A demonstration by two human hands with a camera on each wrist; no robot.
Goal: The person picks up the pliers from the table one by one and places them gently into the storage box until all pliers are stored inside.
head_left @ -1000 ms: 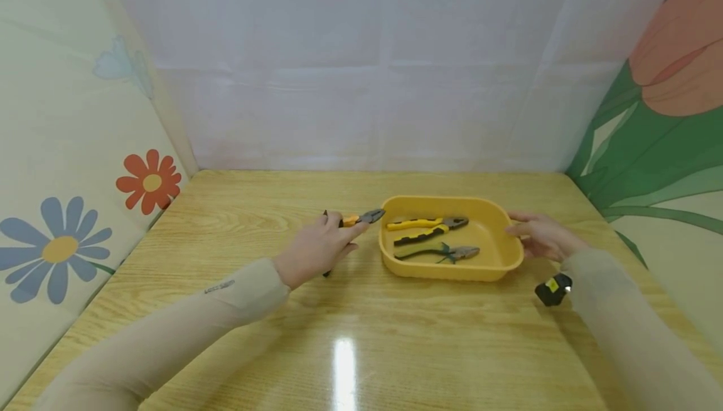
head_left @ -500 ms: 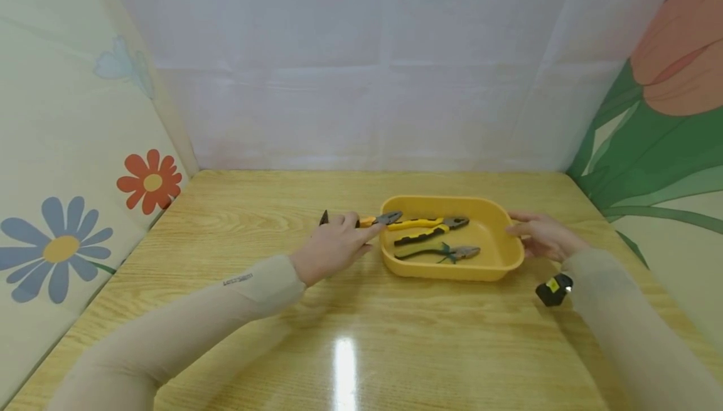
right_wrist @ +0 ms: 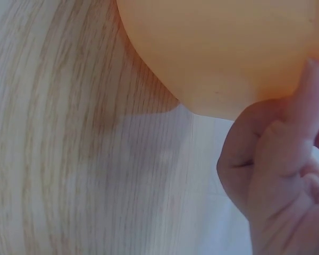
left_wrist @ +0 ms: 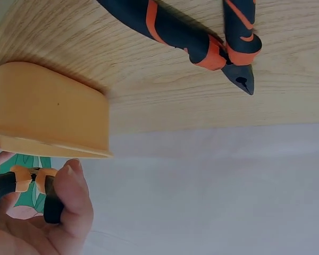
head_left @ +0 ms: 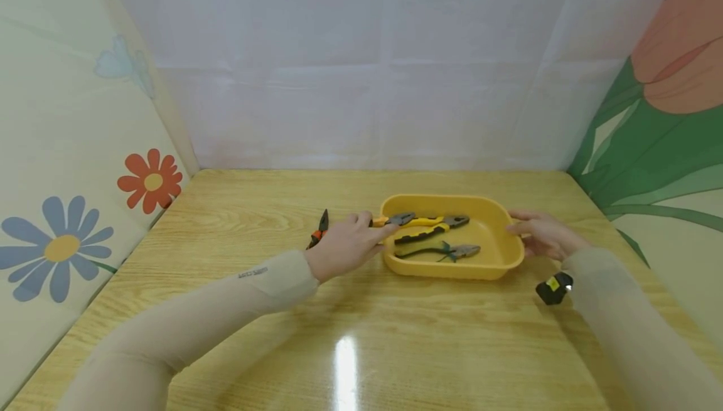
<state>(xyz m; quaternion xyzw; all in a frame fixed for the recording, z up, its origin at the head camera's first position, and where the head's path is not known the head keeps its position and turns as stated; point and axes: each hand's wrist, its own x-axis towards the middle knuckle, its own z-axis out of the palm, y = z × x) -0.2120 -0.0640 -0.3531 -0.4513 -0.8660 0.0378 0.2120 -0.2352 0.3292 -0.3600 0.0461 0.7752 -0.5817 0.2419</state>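
Note:
In the head view my left hand point(head_left: 346, 248) grips orange-and-black pliers point(head_left: 402, 218), whose metal head reaches over the left rim of a yellow plastic basket point(head_left: 452, 270). The left wrist view shows thumb and fingers round the pliers' black handles point(left_wrist: 54, 204). My right hand point(head_left: 546, 236) holds the basket's right end, its thumb at the rim and its fingers curled against the outside. Inside the basket lie yellow-and-black pliers point(head_left: 427, 233) and green-handled pliers point(head_left: 463, 251). Left of the basket, partly behind my left hand, red-and-black pliers point(head_left: 323, 223) lie on the table.
The wooden table point(head_left: 395, 348) ends at a white cloth backdrop point(head_left: 361, 85). Flower-printed panels stand to the left and right. A small black device with a yellow label point(head_left: 553, 288) sits at the right wrist.
My left hand has moved right with the orange-and-black pliers, bringing their head over the basket's rim. More of the red-and-black pliers shows behind it. The right hand and basket have stayed in place.

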